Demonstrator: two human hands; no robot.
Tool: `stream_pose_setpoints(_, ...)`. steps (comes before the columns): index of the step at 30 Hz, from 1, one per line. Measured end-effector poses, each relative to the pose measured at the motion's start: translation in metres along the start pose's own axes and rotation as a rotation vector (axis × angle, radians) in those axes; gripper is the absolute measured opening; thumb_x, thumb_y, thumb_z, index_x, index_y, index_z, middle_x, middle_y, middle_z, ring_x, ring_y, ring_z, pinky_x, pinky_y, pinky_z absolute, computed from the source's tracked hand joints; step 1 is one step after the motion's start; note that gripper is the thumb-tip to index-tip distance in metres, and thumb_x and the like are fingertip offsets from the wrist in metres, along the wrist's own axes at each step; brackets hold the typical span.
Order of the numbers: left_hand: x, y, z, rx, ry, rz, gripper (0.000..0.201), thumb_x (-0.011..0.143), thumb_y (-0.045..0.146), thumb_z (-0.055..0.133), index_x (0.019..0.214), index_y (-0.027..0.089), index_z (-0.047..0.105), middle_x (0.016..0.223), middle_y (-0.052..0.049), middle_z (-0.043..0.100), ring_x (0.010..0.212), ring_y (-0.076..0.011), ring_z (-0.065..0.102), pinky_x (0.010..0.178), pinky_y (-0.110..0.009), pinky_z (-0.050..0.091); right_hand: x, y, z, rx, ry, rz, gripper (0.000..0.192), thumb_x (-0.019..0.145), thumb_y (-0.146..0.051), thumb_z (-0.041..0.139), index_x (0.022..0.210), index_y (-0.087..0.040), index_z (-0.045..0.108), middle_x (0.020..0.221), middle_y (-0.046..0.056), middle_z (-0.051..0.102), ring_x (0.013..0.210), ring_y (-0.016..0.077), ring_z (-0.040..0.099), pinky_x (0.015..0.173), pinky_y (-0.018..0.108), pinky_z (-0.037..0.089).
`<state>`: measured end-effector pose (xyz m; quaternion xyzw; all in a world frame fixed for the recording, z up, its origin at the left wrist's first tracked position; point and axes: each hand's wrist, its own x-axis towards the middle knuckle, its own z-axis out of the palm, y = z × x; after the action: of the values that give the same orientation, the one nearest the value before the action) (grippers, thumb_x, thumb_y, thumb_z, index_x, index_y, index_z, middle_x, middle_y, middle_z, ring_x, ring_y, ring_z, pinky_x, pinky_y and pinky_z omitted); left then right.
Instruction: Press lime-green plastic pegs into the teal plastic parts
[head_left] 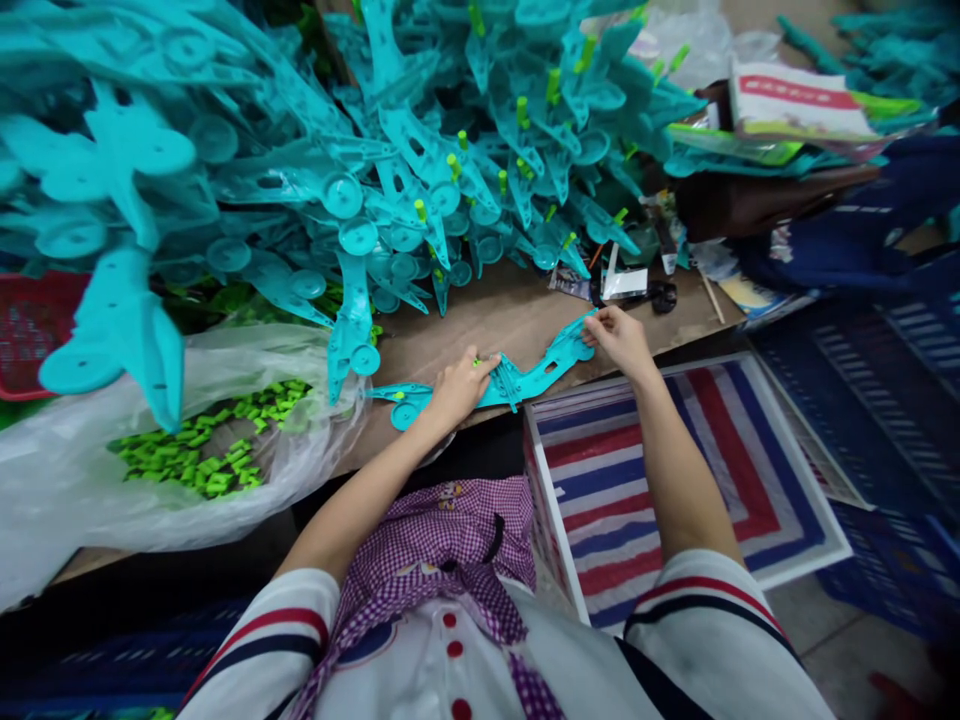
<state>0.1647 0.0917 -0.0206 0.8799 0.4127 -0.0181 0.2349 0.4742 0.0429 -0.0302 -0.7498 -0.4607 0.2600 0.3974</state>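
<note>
A long teal plastic part (525, 378) lies flat at the front edge of the brown table (510, 315). My left hand (457, 385) presses on its middle, fingers closed over a small green peg. My right hand (619, 338) grips the part's right end. A clear plastic bag (90, 470) holding several green pegs (210, 445) sits to the left of my left hand. A big heap of the same teal parts (300, 150) covers the table behind, many with green pegs stuck in them.
A box lined with red, white and blue striped sheet (645, 470) stands below the table edge by my right arm. A red basket (30, 330) is at far left. Blue crates (885, 420), papers and small tools fill the right side.
</note>
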Motion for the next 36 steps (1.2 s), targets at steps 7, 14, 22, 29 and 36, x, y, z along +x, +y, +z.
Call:
stream_pose_setpoints(7, 0.001, -0.001, 0.000, -0.012, 0.013, 0.004, 0.046, 0.100, 0.029, 0.040, 0.144, 0.039, 0.050, 0.134, -0.010, 0.047, 0.099, -0.0258, 0.063, 0.088, -0.041, 0.048, -0.005, -0.005, -0.001, -0.146, -0.018, -0.088, 0.032, 0.080, -0.052, 0.065, 0.078, -0.021, 0.059, 0.068, 0.003, 0.066, 0.064, 0.0202, 0.066, 0.062, 0.032, 0.052)
stream_pose_setpoints(14, 0.002, 0.000, -0.001, -0.008, 0.011, -0.016, 0.045, 0.100, 0.030, 0.041, 0.143, 0.039, 0.051, 0.133, -0.010, 0.047, 0.098, -0.0243, 0.064, 0.089, -0.039, 0.048, 0.017, -0.018, 0.000, -0.662, -0.142, -0.238, 0.019, 0.085, -0.039, 0.064, 0.085, -0.020, 0.065, 0.078, 0.010, 0.071, 0.075, 0.0245, 0.065, 0.069, 0.032, 0.045)
stream_pose_setpoints(22, 0.000, 0.002, -0.003, 0.011, 0.009, -0.015, 0.045, 0.100, 0.030, 0.040, 0.143, 0.038, 0.050, 0.134, -0.011, 0.047, 0.100, -0.0252, 0.063, 0.086, -0.039, 0.049, 0.012, -0.010, 0.000, -0.699, -0.168, -0.269, 0.027, 0.091, -0.043, 0.053, 0.090, -0.020, 0.066, 0.086, 0.011, 0.071, 0.082, 0.0262, 0.066, 0.074, 0.034, 0.047)
stream_pose_setpoints(29, -0.002, 0.001, 0.007, -0.021, 0.054, -0.007, 0.048, 0.098, 0.025, 0.043, 0.144, 0.037, 0.050, 0.130, -0.011, 0.049, 0.097, -0.0218, 0.063, 0.086, -0.036, 0.050, -0.046, -0.035, 0.006, -0.646, -0.275, -0.550, 0.072, 0.085, -0.061, 0.059, 0.146, -0.026, 0.042, 0.149, 0.016, 0.046, 0.140, 0.0338, 0.040, 0.110, 0.053, 0.035)
stream_pose_setpoints(36, -0.049, 0.005, -0.050, -0.571, 0.503, 0.082, 0.040, 0.095, 0.024, 0.045, 0.129, 0.028, 0.066, 0.104, -0.006, 0.055, 0.079, -0.0132, 0.056, 0.081, -0.030, 0.050, -0.071, -0.037, 0.017, -0.694, -0.425, -0.677, 0.038, 0.088, -0.038, 0.060, 0.123, -0.027, 0.063, 0.125, 0.013, 0.064, 0.123, 0.0313, 0.057, 0.105, 0.054, 0.039)
